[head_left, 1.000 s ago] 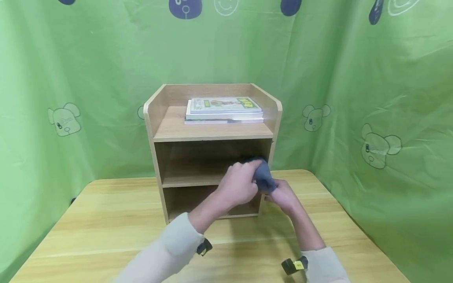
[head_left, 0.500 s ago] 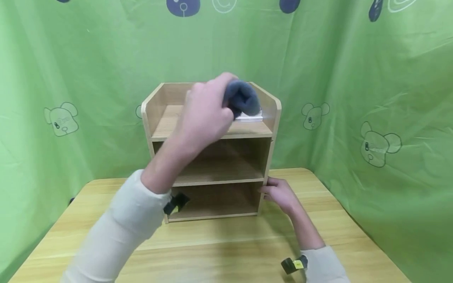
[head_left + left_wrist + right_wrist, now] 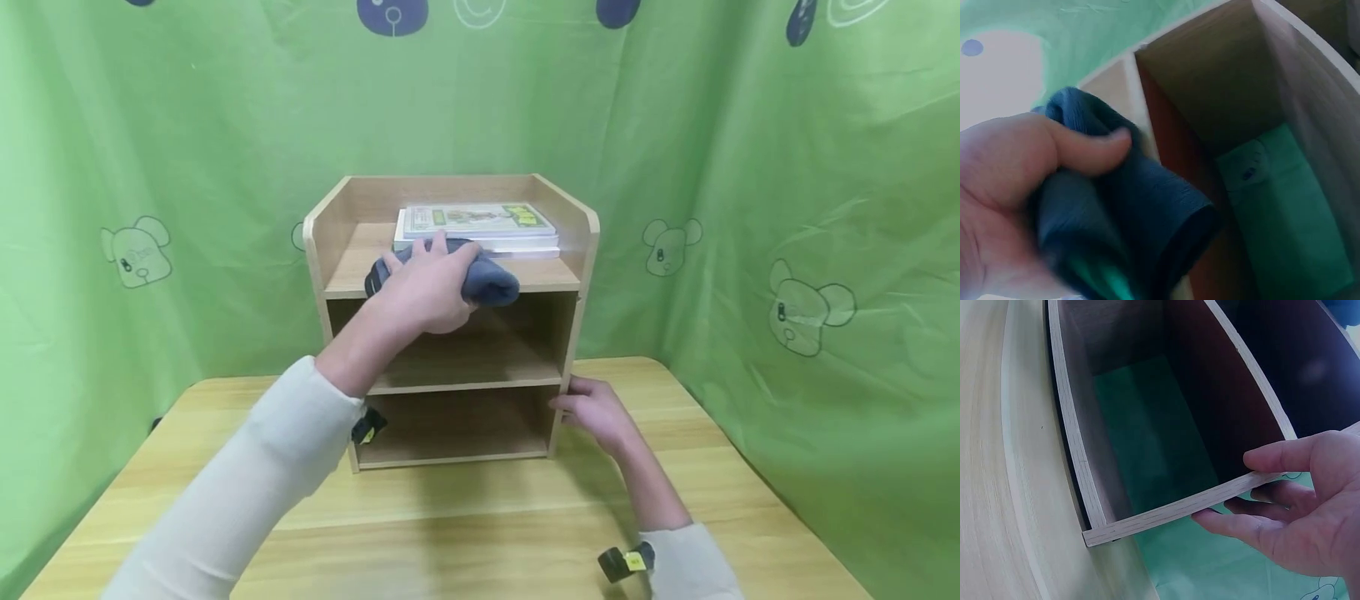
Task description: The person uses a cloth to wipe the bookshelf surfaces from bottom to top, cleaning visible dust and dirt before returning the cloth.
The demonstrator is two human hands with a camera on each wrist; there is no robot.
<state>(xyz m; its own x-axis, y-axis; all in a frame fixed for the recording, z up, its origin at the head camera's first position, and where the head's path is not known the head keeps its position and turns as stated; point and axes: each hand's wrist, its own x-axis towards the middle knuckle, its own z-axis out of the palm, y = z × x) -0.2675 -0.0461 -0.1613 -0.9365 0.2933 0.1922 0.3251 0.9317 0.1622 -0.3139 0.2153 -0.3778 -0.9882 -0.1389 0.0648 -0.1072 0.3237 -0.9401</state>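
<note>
My left hand [image 3: 425,287] grips a folded blue-grey cloth [image 3: 491,282] at the front edge of the shelf unit's top board, just before the books. The left wrist view has the thumb pressed over the bunched cloth [image 3: 1154,206], beside the board's edge. Lower down, my right hand [image 3: 600,414] holds the right side panel of the wooden shelf unit [image 3: 465,386]. In the right wrist view the thumb of this hand [image 3: 1310,512] lies inside the panel [image 3: 1179,506] and the fingers lie outside it, at the lower compartment.
A stack of books [image 3: 480,229] lies on the top board, behind the cloth. The unit stands on a light wooden table [image 3: 480,533]. Green curtains [image 3: 825,167] with bear drawings hang behind and at both sides.
My left hand has carried the cloth from the right side panel up over the top board, then left and down to its front edge. My right hand stays at the right panel.
</note>
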